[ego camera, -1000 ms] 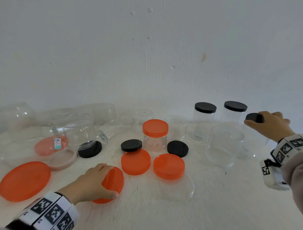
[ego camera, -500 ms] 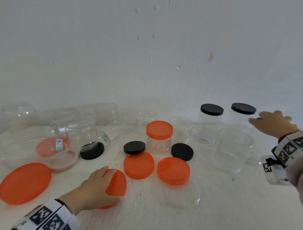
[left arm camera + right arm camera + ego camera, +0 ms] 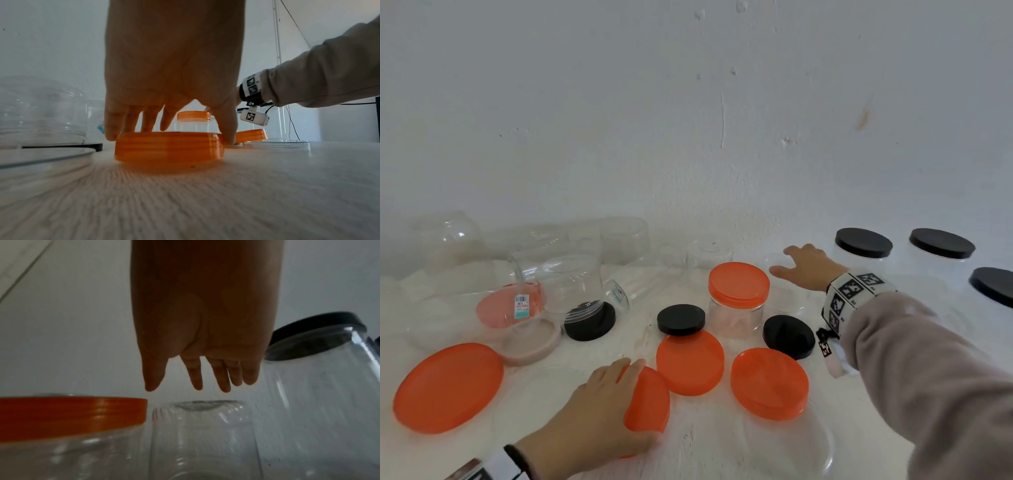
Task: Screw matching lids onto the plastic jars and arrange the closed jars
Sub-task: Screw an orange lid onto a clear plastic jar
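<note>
My left hand lies over an orange lid at the front of the white table, with fingers and thumb curled round its rim. My right hand is open, fingers straight, and hovers just above a clear open jar without touching it. Left of that jar stands a small jar closed with an orange lid. Three clear jars with black lids stand at the far right.
Two more orange lids lie beside my left hand, and a large orange lid sits at the left. Loose black lids lie mid-table. Several clear open jars crowd the back left against the wall.
My right hand let go of the black-lidded jar at the far right and swung left, now open above the clear jar. My left hand stayed on the orange lid.
</note>
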